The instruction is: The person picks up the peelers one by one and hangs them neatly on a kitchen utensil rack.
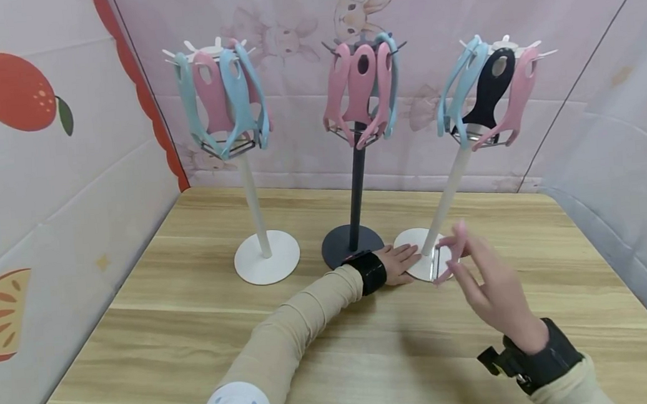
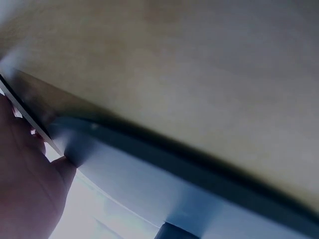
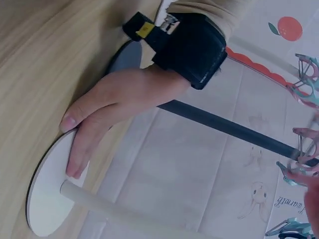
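Note:
My left hand [image 1: 400, 263] lies with its fingers straight on the round white base [image 1: 408, 238] of the right-hand stand. In the right wrist view, the same left hand [image 3: 114, 102] presses near that base's pole [image 3: 99, 204]. My right hand [image 1: 499, 293] pinches a pink Y-shaped peeler [image 1: 459, 246] by its handle, with the metal blade end toward the base. Above, the right-hand stand's rack [image 1: 506, 45] carries light blue, black and pink peelers. Only a sliver of my right hand [image 3: 313, 199] shows at the right wrist view's edge.
To the left stand a black stand [image 1: 357, 187] and another white stand [image 1: 252, 200], both hung with pink and blue peelers. The black stand's base [image 1: 334, 242] is close beside my left wrist. A patterned curtain [image 1: 298, 160] rises behind the wooden table [image 1: 197, 336].

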Demonstrator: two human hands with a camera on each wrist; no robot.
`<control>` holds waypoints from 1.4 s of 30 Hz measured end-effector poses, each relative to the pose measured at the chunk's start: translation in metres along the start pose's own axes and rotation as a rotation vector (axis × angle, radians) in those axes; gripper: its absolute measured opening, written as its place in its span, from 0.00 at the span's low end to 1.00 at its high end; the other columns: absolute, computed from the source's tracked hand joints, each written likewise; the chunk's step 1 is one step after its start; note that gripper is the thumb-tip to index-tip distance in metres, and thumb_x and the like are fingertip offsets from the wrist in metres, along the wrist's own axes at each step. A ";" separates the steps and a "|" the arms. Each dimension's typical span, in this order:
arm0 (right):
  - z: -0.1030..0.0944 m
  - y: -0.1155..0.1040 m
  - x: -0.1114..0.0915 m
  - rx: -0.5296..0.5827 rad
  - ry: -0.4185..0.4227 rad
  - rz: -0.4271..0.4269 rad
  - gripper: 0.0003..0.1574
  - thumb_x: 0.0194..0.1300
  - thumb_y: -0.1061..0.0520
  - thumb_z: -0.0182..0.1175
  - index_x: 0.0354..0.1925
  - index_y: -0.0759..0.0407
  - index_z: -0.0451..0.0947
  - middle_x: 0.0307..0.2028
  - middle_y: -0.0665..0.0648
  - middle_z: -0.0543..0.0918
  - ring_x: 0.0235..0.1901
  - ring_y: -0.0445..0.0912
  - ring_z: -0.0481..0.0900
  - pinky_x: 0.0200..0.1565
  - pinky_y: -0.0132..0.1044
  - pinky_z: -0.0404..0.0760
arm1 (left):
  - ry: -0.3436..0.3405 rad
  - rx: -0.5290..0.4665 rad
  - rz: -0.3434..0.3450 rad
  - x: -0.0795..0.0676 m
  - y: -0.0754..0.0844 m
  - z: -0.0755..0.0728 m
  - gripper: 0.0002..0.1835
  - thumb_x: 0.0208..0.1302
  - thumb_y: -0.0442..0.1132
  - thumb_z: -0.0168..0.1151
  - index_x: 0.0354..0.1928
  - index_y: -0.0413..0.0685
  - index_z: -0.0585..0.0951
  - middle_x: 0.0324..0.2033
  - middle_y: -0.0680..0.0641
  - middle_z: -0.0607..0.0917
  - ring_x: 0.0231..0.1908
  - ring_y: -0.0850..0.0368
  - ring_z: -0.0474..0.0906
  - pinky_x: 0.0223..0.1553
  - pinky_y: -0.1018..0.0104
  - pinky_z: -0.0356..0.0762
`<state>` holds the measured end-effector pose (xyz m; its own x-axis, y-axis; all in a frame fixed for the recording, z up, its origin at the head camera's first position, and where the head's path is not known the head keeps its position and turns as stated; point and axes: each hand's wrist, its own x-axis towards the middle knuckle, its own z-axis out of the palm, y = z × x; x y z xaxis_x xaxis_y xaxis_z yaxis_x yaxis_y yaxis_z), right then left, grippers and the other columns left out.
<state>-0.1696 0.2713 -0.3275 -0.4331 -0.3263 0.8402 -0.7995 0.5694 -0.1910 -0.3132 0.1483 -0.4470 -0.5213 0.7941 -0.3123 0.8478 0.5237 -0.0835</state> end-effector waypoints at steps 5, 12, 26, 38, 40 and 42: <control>-0.008 0.008 0.018 -0.076 0.235 0.155 0.33 0.66 0.55 0.52 0.61 0.76 0.59 0.32 0.68 0.82 0.33 0.32 0.77 0.41 0.20 0.72 | -0.033 -0.013 -0.009 -0.001 0.000 -0.003 0.34 0.69 0.59 0.34 0.71 0.57 0.42 0.70 0.54 0.39 0.68 0.62 0.34 0.66 0.63 0.42; -0.044 0.033 0.070 -0.239 0.460 0.431 0.34 0.61 0.60 0.54 0.65 0.55 0.60 0.31 0.62 0.84 0.31 0.24 0.75 0.36 0.18 0.72 | -0.035 -0.022 -0.015 0.002 -0.001 -0.001 0.35 0.68 0.59 0.35 0.71 0.58 0.41 0.70 0.55 0.39 0.68 0.63 0.34 0.66 0.64 0.41; -0.073 0.073 0.131 -0.335 0.310 0.663 0.26 0.67 0.55 0.46 0.61 0.34 0.62 0.42 0.64 0.82 0.27 0.26 0.72 0.34 0.19 0.72 | -0.015 -0.017 -0.016 0.006 -0.002 0.004 0.35 0.68 0.60 0.35 0.71 0.59 0.41 0.70 0.55 0.39 0.68 0.63 0.34 0.65 0.65 0.41; -0.067 0.076 0.120 -0.302 0.149 0.682 0.28 0.69 0.51 0.44 0.66 0.41 0.58 0.49 0.60 0.79 0.49 0.46 0.77 0.48 0.33 0.75 | -0.015 -0.025 -0.026 0.003 0.000 0.003 0.34 0.68 0.60 0.35 0.71 0.60 0.42 0.70 0.56 0.39 0.68 0.63 0.34 0.65 0.64 0.42; -0.066 0.074 0.115 -0.273 0.139 0.691 0.30 0.69 0.51 0.43 0.67 0.42 0.54 0.51 0.60 0.78 0.51 0.46 0.75 0.49 0.35 0.74 | -0.011 -0.012 -0.029 0.003 0.000 0.002 0.34 0.68 0.60 0.35 0.71 0.60 0.42 0.70 0.56 0.40 0.68 0.63 0.35 0.65 0.64 0.42; -0.064 0.071 0.109 -0.246 0.137 0.703 0.32 0.69 0.51 0.43 0.68 0.42 0.50 0.53 0.59 0.77 0.54 0.46 0.73 0.50 0.36 0.73 | -0.018 0.003 -0.038 0.004 0.000 0.001 0.34 0.67 0.61 0.35 0.71 0.61 0.42 0.70 0.57 0.39 0.68 0.63 0.34 0.65 0.64 0.42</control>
<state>-0.2474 0.3244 -0.2172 -0.7383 0.2635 0.6208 -0.2313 0.7658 -0.6001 -0.3156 0.1515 -0.4490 -0.5516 0.7677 -0.3262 0.8275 0.5527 -0.0985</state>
